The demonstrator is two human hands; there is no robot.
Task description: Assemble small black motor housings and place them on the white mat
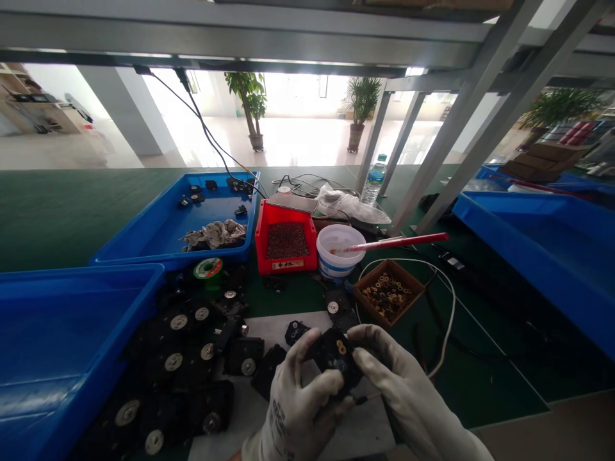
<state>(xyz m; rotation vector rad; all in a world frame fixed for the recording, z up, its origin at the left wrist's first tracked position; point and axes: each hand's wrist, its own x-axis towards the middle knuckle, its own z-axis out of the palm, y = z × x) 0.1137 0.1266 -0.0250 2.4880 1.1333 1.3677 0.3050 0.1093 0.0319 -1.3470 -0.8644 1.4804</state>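
Observation:
My left hand (305,397), in a white work glove, grips a black plastic housing (331,352) with small brass-coloured rings on its face. From the other side my right hand (398,371), gloved too, has thumb and fingertips pressed at the housing's right edge; whether a small part sits between them is hidden. Under both hands lies a white sheet (355,429). Just beyond the held housing is a smaller black part (296,332). Many similar black housings (245,357) with round metal discs are spread to the left. A cardboard box (390,291) of brass-coloured rings stands beyond my right hand.
A red bin (287,262) holds small dark pieces. Beside it a white tub (340,253) has a red-handled tool (398,242) across it. Blue trays (72,346) flank both sides. A water bottle (374,182), solder spool (208,271), cables and slanting metal posts (461,121) stand around.

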